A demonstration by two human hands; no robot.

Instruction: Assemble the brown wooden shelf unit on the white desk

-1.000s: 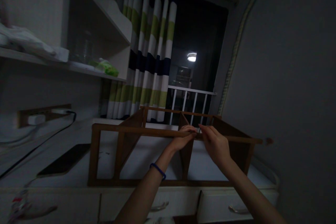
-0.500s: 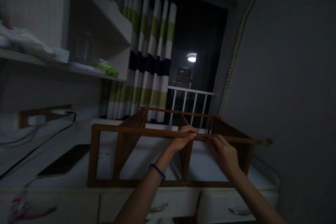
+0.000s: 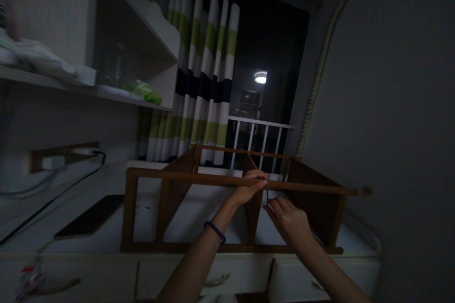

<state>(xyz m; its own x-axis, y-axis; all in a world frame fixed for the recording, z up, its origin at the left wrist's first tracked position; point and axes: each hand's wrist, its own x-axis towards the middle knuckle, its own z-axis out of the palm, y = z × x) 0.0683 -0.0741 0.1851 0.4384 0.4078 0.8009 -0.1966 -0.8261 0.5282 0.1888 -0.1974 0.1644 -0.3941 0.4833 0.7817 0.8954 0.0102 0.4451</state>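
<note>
Left hand [image 3: 245, 192] is clasping the frame [image 3: 128, 208]; right hand [image 3: 292, 220] is pinching a rod [image 3: 267, 194].
The frame is resting on the desk [image 3: 106, 244], a phone [image 3: 90, 218] lying near its left end. Left fingers are wrapping the upper rail [image 3: 213, 179]; the rod is standing upright just under it, near the divider [image 3: 253, 215], between pressed fingertips.

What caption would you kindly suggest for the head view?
Left hand gripping a brown wooden frame, right hand pinching a thin rod.
</note>
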